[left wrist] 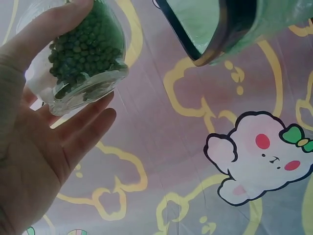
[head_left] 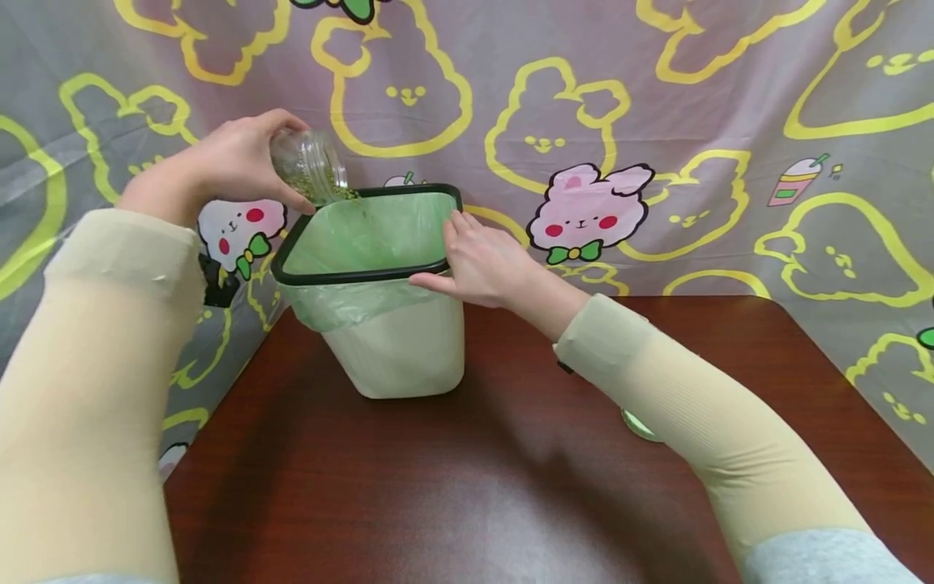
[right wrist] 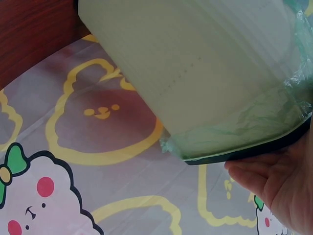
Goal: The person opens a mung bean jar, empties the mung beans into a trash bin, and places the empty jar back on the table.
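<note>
My left hand (head_left: 237, 162) grips a clear glass jar (head_left: 302, 154) holding small green beans (left wrist: 85, 51). The jar is tipped on its side, its mouth towards the left back corner of a pale trash bin (head_left: 401, 349). In the head view, beans lie at the jar's mouth, above the bin's black rim (head_left: 350, 278). A thin green bag (head_left: 357, 235) lines the bin and folds over its outside. My right hand (head_left: 489, 264) rests against the rim's right side with straight fingers, thumb stretched along the front. The bin's bottom inside is hidden.
The bin stands on a dark red-brown table (head_left: 438, 487) near its back left. Partly behind the right sleeve lies a small round green object (head_left: 640, 425). A patterned cloth (head_left: 700, 97) hangs behind and beside the table.
</note>
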`<state>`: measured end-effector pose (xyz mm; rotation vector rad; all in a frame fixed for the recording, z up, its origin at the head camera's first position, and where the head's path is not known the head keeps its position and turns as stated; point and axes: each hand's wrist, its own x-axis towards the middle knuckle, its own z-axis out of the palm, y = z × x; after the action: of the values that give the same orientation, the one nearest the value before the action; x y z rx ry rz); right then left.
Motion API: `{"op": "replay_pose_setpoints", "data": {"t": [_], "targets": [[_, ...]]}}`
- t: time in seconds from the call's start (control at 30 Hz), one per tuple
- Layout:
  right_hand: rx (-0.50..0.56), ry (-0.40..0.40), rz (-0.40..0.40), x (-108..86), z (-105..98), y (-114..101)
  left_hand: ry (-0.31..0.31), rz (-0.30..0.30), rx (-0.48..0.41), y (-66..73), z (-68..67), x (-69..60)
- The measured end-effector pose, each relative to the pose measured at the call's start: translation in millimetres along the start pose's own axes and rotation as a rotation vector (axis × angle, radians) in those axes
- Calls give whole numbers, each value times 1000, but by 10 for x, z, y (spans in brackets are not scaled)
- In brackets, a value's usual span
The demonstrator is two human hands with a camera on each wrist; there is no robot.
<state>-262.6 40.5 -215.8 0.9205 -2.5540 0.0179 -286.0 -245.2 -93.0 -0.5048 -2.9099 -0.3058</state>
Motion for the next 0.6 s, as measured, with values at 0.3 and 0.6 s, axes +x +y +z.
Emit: {"op": "replay_pose_setpoints", "data": {"t": [0.3,0.6], "targets": [[-6,7,1,-1,10,15,67,-6,-24,25,-34,-1],[-5,7,3,-7,14,12,22,3,-13,29,-19,6]]}}
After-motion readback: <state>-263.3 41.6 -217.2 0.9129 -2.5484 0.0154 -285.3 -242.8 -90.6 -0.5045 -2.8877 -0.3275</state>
